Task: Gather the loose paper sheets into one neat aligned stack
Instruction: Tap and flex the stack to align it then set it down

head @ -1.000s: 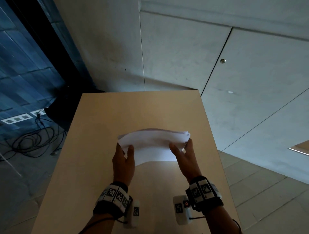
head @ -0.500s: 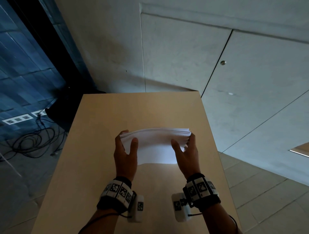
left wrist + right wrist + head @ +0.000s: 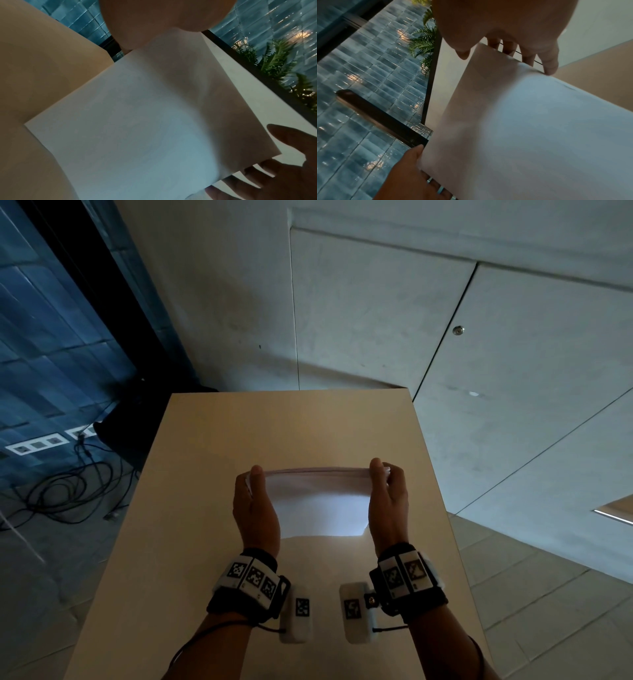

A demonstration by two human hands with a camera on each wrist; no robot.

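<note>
it looked like an office or lobby interior: smooth grey concrete wall panels [image 3: 376, 313] behind a plain light wooden table [image 3: 291, 429], blue glazed wall tiles [image 3: 44, 337], floor sockets [image 3: 37, 444] with tangled black cables [image 3: 68, 491] off the table's left edge, and a potted fern [image 3: 423, 43].

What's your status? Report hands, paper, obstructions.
Left hand and right hand grip opposite ends of the paper stack. Stack held on edge over the table. Nothing seen in the way.
</note>
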